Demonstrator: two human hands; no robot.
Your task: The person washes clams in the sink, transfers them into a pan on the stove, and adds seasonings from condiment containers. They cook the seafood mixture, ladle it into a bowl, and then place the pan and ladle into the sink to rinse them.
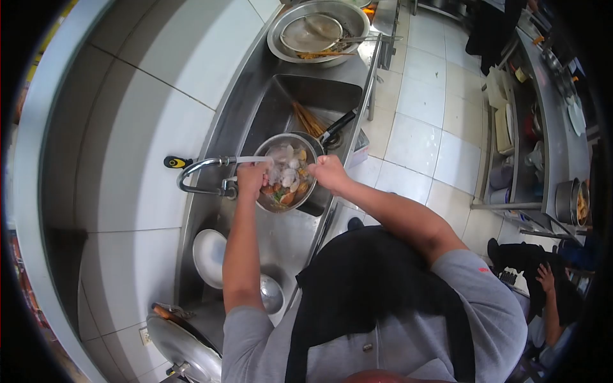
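A round metal pan (260, 199) sits over the sink (258, 118), holding what look like clam shells and bits of vegetable. A black handle (338, 127) sticks out beyond its far right edge; whether it belongs to this pan or to one beneath is unclear. At the pan's left rim, under the faucet (198, 164), my left hand (253, 177) is closed on the edge. My right hand (330, 174) is closed at the opposite rim, its fingertips partly hidden. Whitish water or vapour blurs the pan's contents near the spout.
Wooden sticks (308, 119) lie in the sink behind the pan. A large metal basin (281, 54) with a strainer stands at the far end. White bowl (209, 258) and metal bowl (271, 293) are nearer me. Other people (536, 281) stand at right, by a steel shelf (536, 127).
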